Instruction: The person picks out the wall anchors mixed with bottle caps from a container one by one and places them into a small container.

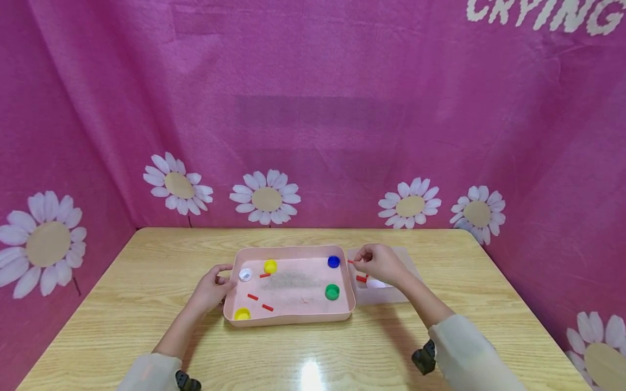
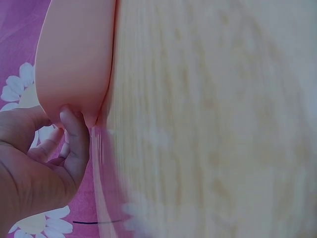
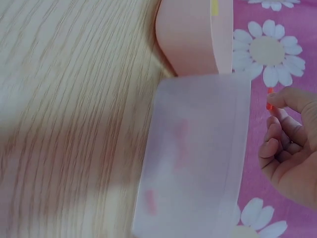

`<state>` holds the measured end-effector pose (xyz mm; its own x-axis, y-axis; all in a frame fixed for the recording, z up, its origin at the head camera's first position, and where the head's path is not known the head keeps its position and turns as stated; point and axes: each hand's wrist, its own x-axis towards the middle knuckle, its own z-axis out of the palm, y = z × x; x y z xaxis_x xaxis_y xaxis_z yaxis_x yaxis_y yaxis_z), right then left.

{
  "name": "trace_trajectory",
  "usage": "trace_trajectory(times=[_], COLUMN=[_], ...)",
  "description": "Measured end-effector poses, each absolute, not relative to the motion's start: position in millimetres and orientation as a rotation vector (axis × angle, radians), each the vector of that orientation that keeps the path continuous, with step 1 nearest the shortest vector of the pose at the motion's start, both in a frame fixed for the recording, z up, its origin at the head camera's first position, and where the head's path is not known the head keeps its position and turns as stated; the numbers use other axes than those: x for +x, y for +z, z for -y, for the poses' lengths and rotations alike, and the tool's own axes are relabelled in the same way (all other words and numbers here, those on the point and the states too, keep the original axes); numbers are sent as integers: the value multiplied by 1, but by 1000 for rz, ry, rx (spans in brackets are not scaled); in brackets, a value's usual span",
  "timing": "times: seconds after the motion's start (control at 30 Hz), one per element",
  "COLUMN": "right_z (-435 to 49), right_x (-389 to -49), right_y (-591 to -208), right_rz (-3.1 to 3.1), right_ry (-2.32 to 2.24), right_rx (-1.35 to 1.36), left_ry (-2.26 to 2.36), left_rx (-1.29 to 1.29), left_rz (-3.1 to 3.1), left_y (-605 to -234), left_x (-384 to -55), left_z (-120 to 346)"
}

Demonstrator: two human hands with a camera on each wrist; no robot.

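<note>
My left hand (image 1: 210, 290) grips the left end of a shallow pink tray (image 1: 293, 320), thumb at its rim. Between thumb and index finger, my right hand (image 1: 383, 266) pinches a short red stick (image 3: 270, 99) above a translucent plastic box (image 1: 381, 297). That box stands against the tray's right side, with more red sticks (image 1: 362, 279) inside, partly hidden by the hand. Three red sticks (image 1: 252, 297) lie loose on the tray floor. Around them sit a white cap (image 1: 245, 274), two yellow caps (image 1: 270, 266), a blue cap (image 1: 333, 262) and a green cap (image 1: 332, 292).
Tray and box stand on a light wooden table (image 1: 161, 282). A pink cloth (image 1: 323, 130) with white flowers hangs behind the table and along both sides. Dark wrist cameras (image 1: 424, 357) are strapped at both sleeves.
</note>
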<state>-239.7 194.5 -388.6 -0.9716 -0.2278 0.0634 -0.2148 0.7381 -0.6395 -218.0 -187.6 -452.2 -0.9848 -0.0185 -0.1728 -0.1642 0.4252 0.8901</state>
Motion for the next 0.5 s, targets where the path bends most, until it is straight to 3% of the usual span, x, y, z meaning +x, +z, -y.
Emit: trace_trajectory(times=[0.5], right_z=[-226], right_x=[-240], right_y=[-400], right_rz=[-2978], right_ry=[-1034], right_rx=[-377], left_ry=[1641], left_rx=[-143], left_rz=[-2534], left_y=[-451], left_x=[-215], left_z=[186])
